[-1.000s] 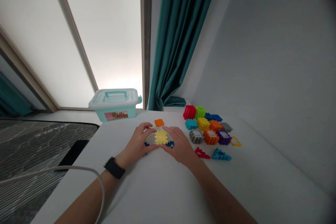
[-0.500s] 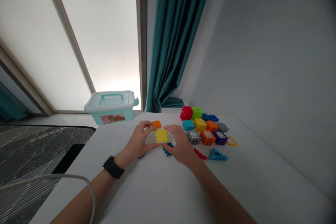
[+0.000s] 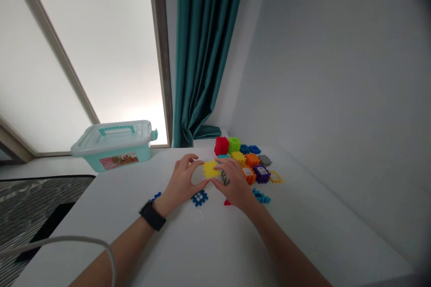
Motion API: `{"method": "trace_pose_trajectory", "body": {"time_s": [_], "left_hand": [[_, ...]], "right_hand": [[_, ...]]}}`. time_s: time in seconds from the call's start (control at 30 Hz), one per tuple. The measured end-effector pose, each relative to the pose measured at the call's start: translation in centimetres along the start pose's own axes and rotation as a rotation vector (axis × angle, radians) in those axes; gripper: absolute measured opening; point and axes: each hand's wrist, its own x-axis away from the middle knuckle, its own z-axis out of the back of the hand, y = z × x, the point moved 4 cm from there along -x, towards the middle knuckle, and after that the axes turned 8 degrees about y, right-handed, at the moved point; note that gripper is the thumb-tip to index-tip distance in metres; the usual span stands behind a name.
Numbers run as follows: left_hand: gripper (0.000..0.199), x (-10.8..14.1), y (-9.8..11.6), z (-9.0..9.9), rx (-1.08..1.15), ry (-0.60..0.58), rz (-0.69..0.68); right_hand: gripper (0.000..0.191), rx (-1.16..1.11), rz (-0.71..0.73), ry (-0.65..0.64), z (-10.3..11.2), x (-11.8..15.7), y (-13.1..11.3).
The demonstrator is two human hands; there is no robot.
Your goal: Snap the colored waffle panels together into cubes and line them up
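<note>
A yellow spiky-edged plastic building piece (image 3: 210, 169) stands between my left hand (image 3: 183, 177) and my right hand (image 3: 235, 184), and the fingertips of both touch its sides. A grey ribbed block (image 3: 225, 178) shows among my right fingers; I cannot tell whether it is held. A flat blue grid piece (image 3: 200, 197) lies on the table just in front of the hands. A red piece (image 3: 227, 202) sticks out from under my right palm. A small blue piece (image 3: 156, 196) lies beside my left wrist.
Several colourful interlocking blocks (image 3: 242, 161) are heaped on the white table (image 3: 202, 242) beyond my right hand. A teal-lidded plastic storage box (image 3: 112, 148) stands at the far left of the table. A white cable (image 3: 60, 240) crosses the lower left.
The view has swung left. The yellow piece now looks tilted up between my fingers. The orange piece near my left hand no longer shows, and the blue grid piece lies flat in the open.
</note>
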Motion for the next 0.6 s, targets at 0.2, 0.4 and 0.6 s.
{"method": "trace_pose_trajectory", "body": {"time_s": [0.2,0.4,0.6], "left_hand": [[0.045,-1.9,0.8,-3.2,0.034,-0.018,-0.013],[0.042,-2.6,1.0,-5.4,0.048,-0.067,-0.001],[0.028,-1.3,-0.6,-6.9,-0.009,-0.128,0.037]], "right_hand": [[0.02,0.039,-0.037,-0.02,1.9,-0.2,3.1],[0.018,0.076,-0.106,0.013,3.9,-0.3,7.6],[0.022,0.128,-0.204,-0.02,5.2,-0.5,12.5]]}}
